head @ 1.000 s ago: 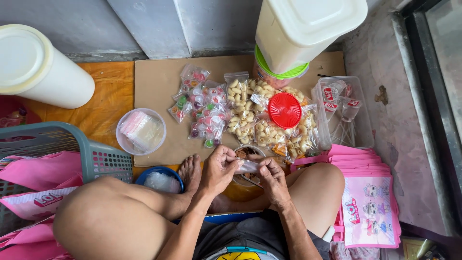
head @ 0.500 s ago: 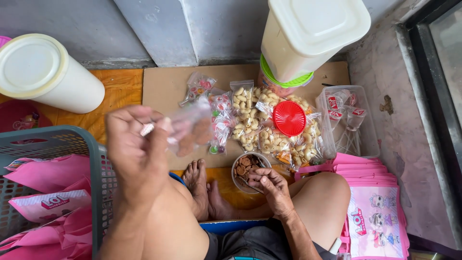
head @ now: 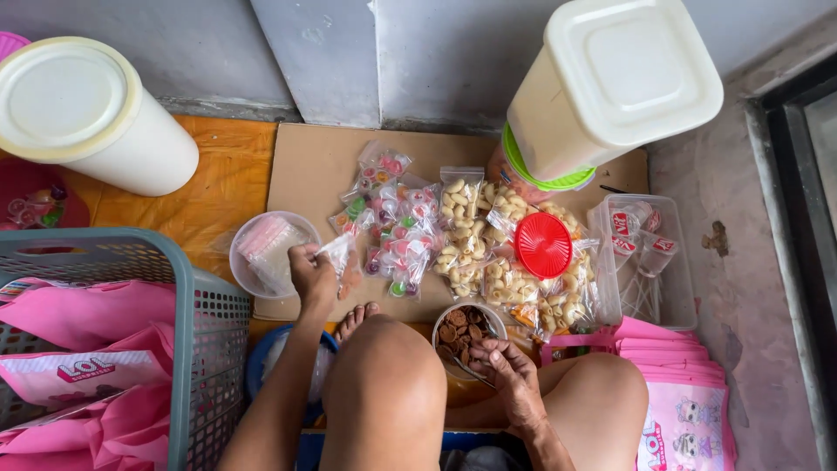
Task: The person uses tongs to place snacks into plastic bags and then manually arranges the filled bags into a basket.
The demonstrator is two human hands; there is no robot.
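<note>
- My left hand (head: 312, 275) pinches a small clear packet (head: 338, 255) by its top, fingers closed on it, just left of the pile of snack bags (head: 453, 240) on the cardboard sheet (head: 314, 166).
- My right hand (head: 510, 375) is curled around a thin utensil (head: 466, 371) at the near rim of the bowl of brown biscuits (head: 458, 327), just below the pile.
- A clear round tub (head: 253, 262) of folded plastic bags lies left of the pile, touching my left hand.
- The red lid (head: 543, 245) rests on the pile's right side.
- The grey basket (head: 205, 323) stands far left of the pile.
</note>
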